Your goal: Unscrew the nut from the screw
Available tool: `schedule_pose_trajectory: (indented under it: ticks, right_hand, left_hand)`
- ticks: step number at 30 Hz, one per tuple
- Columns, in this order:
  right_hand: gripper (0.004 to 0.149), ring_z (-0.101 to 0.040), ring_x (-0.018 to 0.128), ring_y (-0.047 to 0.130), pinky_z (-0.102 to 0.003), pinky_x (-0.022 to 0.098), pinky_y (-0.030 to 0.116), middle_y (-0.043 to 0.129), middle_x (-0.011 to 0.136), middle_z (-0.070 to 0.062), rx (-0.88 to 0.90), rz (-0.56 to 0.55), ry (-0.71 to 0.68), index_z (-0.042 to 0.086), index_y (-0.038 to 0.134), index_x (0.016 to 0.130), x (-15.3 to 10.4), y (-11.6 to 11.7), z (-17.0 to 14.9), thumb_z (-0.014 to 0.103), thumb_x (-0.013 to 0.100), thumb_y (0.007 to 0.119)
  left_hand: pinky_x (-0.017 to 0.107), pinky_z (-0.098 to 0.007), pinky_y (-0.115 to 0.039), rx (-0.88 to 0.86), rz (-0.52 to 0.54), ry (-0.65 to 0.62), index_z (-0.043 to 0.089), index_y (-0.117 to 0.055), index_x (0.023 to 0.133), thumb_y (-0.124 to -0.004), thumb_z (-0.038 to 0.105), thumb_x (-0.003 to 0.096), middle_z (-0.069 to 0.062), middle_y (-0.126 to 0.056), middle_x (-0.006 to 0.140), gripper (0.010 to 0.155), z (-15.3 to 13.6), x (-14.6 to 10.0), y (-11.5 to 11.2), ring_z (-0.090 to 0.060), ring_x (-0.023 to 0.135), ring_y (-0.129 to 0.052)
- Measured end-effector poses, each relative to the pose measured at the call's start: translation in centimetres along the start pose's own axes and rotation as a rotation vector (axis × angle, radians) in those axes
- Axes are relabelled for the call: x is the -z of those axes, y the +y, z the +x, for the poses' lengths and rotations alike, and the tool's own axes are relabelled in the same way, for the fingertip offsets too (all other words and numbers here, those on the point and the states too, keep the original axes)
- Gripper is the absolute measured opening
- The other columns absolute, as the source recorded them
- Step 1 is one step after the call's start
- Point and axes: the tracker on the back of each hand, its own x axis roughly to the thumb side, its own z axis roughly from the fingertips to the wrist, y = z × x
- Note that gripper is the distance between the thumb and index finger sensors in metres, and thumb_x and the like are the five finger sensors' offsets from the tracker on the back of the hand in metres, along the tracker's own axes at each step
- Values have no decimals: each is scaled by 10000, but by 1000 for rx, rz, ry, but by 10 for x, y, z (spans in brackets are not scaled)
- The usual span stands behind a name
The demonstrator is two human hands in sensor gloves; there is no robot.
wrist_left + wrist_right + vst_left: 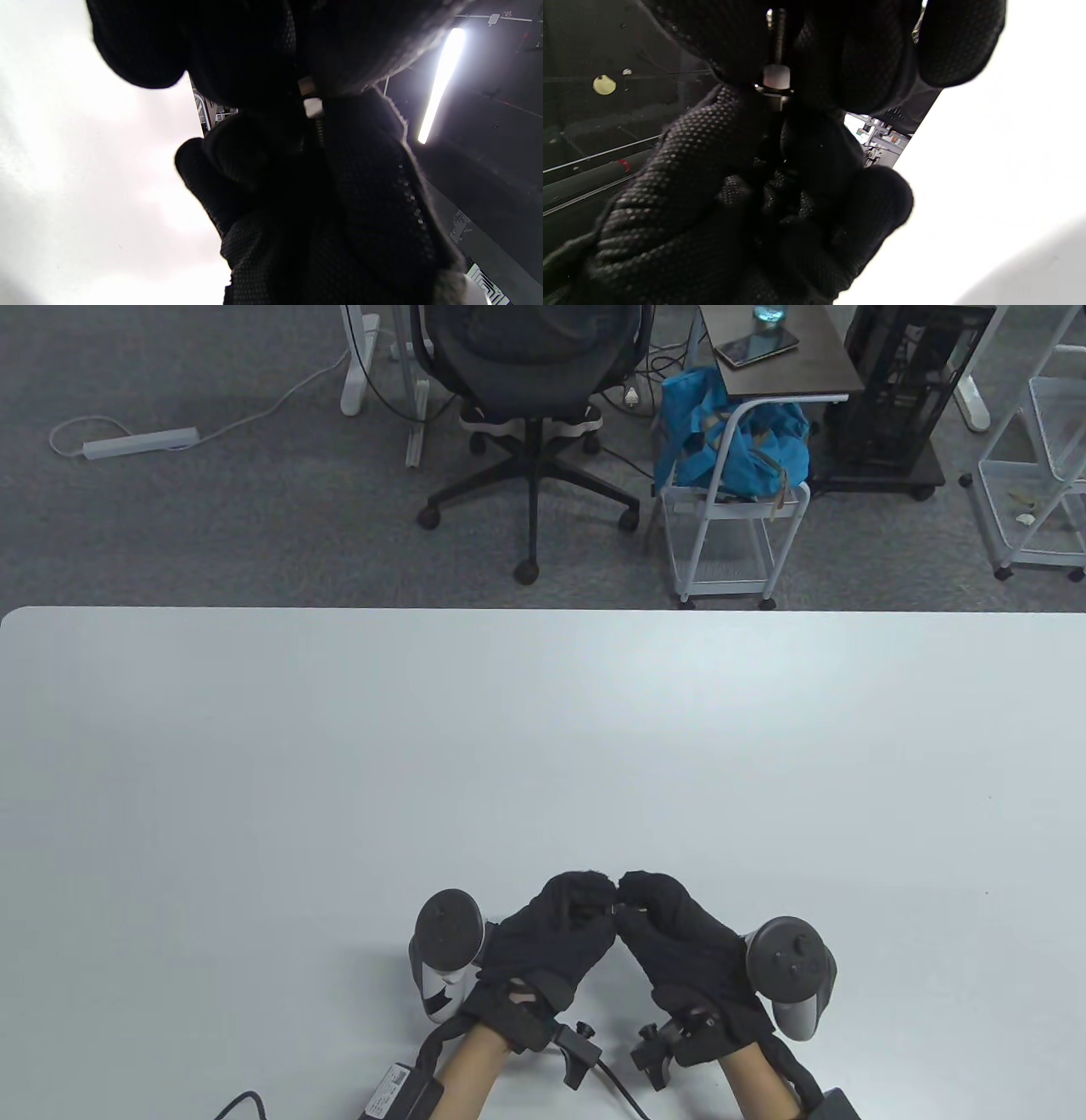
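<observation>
In the table view my left hand (585, 899) and right hand (645, 899) meet fingertip to fingertip just above the table (543, 746), near its front edge, and hide the parts. The right wrist view shows a thin threaded screw (777, 38) running up into my right hand's fingers (840, 46), which grip it. A pale nut (776, 76) sits on the screw with a metal flange under it, pinched by my left hand's fingers (712, 127). In the left wrist view the nut (313, 106) shows between both hands.
The white table stretches far and wide around the hands. Beyond its far edge stand an office chair (530, 390), a white cart with a blue bag (730, 441) and a wire shelf (1044, 475). Cables trail from both wrists at the front edge.
</observation>
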Motion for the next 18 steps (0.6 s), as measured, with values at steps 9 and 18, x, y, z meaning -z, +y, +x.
schedule_pose_trajectory:
  ticks: [9, 18]
  right_hand:
    - [480, -430, 830, 749, -674, 646, 613, 678, 1002, -190, 194, 78, 8, 223, 716, 997, 1, 0, -4, 334, 538, 804]
    - [547, -341, 509, 943, -607, 515, 774, 928, 682, -117, -47, -65, 18, 58, 750, 922, -3, 4, -1, 447, 538, 742]
  left_hand:
    - [541, -555, -821, -60, 15, 10, 250, -755, 933, -882, 362, 473, -133, -891, 864, 490, -1, 0, 4, -238, 586, -969]
    - [542, -554, -821, -11, 3, -16, 255, -766, 935, -885, 358, 471, -129, -891, 869, 489, 0, -1, 1, -239, 589, -969]
